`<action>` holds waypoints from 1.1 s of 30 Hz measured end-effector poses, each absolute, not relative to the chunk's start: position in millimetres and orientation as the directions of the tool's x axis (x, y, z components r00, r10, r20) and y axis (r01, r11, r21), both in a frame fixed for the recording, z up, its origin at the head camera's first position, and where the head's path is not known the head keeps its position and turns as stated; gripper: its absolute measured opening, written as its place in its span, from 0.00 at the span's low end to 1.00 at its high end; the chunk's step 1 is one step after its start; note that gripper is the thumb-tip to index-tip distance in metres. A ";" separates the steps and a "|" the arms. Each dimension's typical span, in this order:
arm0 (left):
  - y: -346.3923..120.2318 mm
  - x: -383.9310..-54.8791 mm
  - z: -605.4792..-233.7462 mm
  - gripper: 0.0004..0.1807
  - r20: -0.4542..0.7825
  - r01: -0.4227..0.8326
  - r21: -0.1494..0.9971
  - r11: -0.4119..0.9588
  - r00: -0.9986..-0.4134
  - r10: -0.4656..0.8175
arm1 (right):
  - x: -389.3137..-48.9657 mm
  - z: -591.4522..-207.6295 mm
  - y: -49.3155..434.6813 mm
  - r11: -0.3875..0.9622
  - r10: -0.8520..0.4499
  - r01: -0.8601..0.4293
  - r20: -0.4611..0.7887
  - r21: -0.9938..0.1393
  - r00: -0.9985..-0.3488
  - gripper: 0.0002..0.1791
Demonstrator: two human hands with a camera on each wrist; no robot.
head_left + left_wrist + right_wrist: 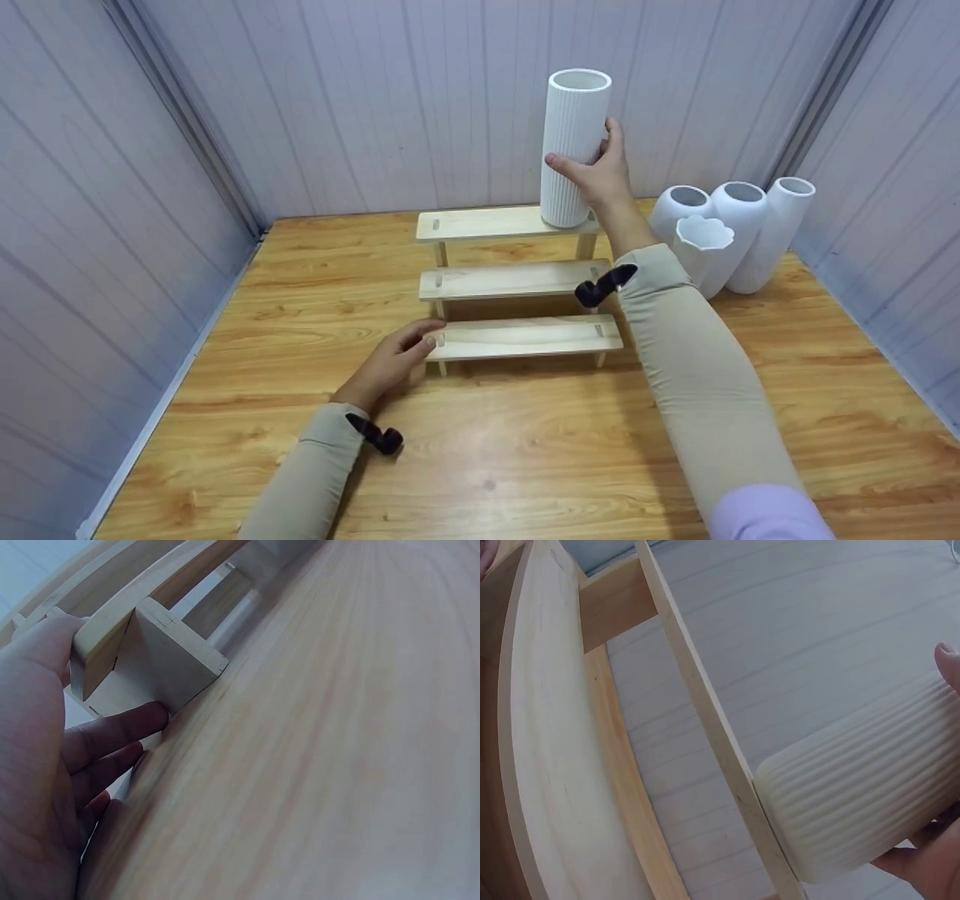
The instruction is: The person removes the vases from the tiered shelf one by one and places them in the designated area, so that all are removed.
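A tall white ribbed vase point(568, 135) stands upright at the right end of the top tier of a three-tier wooden stand point(510, 339). My right hand point(606, 172) grips the vase around its right side, thumb across the front. In the right wrist view, the base of the ribbed vase point(855, 784) meets the top board point(705, 701). My left hand point(394, 360) holds the left end of the lowest tier. From the left wrist, the fingers of my left hand point(112, 739) are seen below the board, beside the stand's leg point(176, 660).
Several white vases stand grouped right of the stand: a scalloped-rim vase point(703, 247) in front, two rounder vases, including one point(742, 225), and a slim vase point(780, 232). Pale panel walls point(360, 105) enclose the wood-grain table point(300, 300) at the back and sides.
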State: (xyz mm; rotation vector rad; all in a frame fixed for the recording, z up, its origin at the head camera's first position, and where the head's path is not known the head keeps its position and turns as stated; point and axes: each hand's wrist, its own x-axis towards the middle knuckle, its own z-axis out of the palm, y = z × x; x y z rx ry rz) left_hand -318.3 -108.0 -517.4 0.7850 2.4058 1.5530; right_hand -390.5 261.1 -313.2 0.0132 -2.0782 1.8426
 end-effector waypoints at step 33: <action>-110.2 -317.1 -520.1 0.20 0.123 0.315 0.889 0.331 -0.863 0.491 | -374.8 -308.2 283.3 0.300 0.287 -0.260 0.347 -0.918 -0.893 0.54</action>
